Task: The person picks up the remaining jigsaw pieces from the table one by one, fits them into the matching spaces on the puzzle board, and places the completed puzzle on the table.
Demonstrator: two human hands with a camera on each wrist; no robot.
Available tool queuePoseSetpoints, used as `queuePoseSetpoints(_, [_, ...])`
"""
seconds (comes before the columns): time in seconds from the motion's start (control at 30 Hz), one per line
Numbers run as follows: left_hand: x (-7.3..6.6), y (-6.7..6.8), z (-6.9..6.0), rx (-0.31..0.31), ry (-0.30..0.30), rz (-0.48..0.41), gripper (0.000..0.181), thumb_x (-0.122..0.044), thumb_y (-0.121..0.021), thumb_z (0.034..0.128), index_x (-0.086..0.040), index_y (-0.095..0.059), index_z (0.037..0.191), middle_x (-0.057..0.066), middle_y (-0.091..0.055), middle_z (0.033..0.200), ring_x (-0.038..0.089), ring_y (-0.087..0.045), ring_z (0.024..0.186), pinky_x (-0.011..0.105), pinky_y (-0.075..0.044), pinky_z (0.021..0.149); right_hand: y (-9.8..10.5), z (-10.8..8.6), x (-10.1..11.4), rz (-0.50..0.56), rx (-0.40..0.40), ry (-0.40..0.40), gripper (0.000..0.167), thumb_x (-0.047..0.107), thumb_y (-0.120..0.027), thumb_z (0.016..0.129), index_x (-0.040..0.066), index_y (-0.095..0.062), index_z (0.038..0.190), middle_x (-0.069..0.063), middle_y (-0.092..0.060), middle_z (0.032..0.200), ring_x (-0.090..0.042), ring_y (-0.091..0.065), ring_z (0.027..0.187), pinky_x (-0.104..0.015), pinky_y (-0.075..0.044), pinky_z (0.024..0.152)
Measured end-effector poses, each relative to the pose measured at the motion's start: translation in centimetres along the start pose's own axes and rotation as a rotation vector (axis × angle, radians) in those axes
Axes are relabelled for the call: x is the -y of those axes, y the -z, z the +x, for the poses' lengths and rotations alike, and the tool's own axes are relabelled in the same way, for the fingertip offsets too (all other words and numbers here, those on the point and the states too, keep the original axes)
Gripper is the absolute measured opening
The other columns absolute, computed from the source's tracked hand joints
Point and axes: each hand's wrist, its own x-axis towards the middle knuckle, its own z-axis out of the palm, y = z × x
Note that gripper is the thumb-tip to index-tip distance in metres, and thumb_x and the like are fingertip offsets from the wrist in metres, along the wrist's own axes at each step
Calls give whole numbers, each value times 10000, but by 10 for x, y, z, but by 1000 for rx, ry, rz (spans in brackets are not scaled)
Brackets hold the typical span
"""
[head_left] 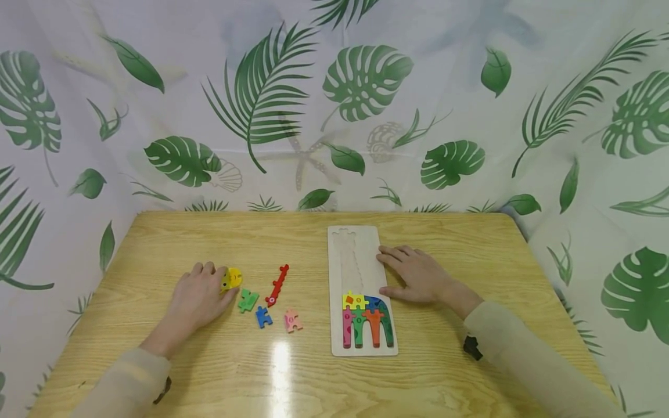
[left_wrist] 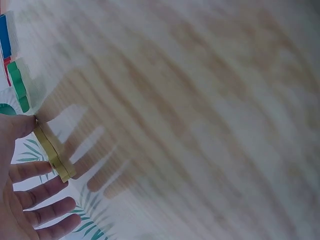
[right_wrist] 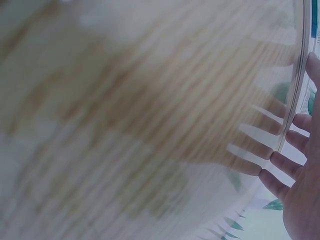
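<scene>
My left hand (head_left: 199, 293) pinches a yellow puzzle piece (head_left: 233, 278) between thumb and forefinger, low over the table. In the left wrist view the piece (left_wrist: 52, 151) shows edge-on, with the other fingers spread beside it. Close to that hand lie a green piece (head_left: 248, 301), a blue piece (head_left: 263, 317), a pink piece (head_left: 293, 320) and a long red piece (head_left: 277, 285). My right hand (head_left: 415, 274) touches the right edge of a pale wooden puzzle board (head_left: 368, 255), its fingers extended. Several coloured pieces (head_left: 373, 325) fill the lower body and legs of the board's animal-shaped recess; its long neck is bare.
Everything rests on a wood-grain table (head_left: 219, 371) with a glossy light reflection near the front. A white leaf-patterned cloth (head_left: 292, 197) stands behind the table and along both sides.
</scene>
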Motion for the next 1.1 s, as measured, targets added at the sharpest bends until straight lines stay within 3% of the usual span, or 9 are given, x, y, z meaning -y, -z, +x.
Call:
queuePoseSetpoints(0.47, [10,-4,6,-10,-56,-47,572,-437,-671,999,-16,-628,1384,225,-670,1244,411,-632,1164,553,-605,885,-1,1,-1,-17,16,-11,887,767,-510,964,178,-425,1622,-77,-395,1707,-385,-455,1504,-631,-401,1211])
queuePoseSetpoints(0.73, [15,-7,10,6,-69,-63,634,-528,-665,987,-20,-631,1365,220,-655,1231,408,-619,1161,538,-604,867,-1,1,-1,-15,15,-9,892,774,-505,963,183,-420,1625,-72,-395,1707,-382,-453,1504,-634,-405,1206])
queuePoseSetpoints(1.1, [17,-5,17,21,-92,-77,568,-483,-679,993,-50,-655,1361,212,-664,1284,406,-610,1219,557,-590,953,-3,1,-2,-14,14,-12,888,773,-513,959,190,-425,1623,-56,-390,1712,-368,-448,1513,-621,-407,1214])
